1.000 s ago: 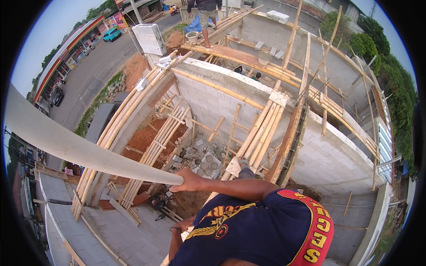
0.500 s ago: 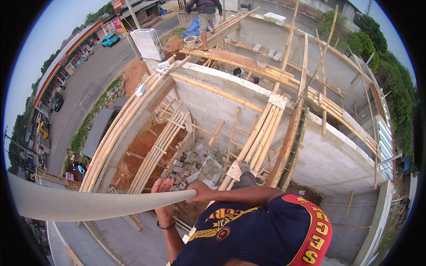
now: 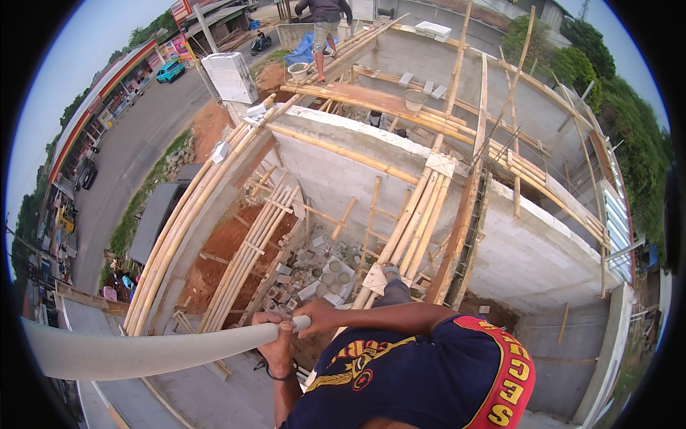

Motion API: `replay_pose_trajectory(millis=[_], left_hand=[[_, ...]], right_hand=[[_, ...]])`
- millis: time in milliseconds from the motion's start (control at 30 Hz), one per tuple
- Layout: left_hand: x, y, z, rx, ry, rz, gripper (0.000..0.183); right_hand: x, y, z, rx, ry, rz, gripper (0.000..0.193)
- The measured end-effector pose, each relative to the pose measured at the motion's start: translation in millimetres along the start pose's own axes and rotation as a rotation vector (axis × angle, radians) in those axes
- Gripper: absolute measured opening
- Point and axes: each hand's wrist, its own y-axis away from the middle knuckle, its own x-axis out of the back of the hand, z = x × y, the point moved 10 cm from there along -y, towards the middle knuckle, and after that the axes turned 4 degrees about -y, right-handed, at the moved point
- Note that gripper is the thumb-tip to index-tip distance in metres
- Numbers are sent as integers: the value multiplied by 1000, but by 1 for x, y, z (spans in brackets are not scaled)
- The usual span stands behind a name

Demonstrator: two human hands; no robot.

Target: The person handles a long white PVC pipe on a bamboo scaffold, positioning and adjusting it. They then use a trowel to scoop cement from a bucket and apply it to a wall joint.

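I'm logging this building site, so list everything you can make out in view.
pipe: one, pale grey, lower left
block walls: several, grey-white, across the site
bamboo poles: many, tan, across the walls
co-worker: one, dark top, upper middle
tarp: one, blue, beside the co-worker
buckets: two, pale, upper middle
round shapes: several, grey, floor below
soil: one patch, reddish, below left
cars: two or more, turquoise and dark, on the road
shop: one, red-and-yellow trim, far left
trees: several, green, far right
shirt: one, navy and red, lower middle
left grip: one, bare, around the pipe
right grip: one, bare, at the pipe's end
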Motion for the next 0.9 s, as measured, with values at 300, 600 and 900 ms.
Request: replay_pose_trajectory(millis=[300,600,900], left_hand=[[0,23,-33,36,-110,-70,30],[2,17,-21,52,-168,-72,27],[13,22,-32,94,-220,-8,27]], right_hand=[[-13,3,12,68,-53,-39,33],[-17,3,12,61,27,-99,38],[-21,2,17,98,-36,-97,40]])
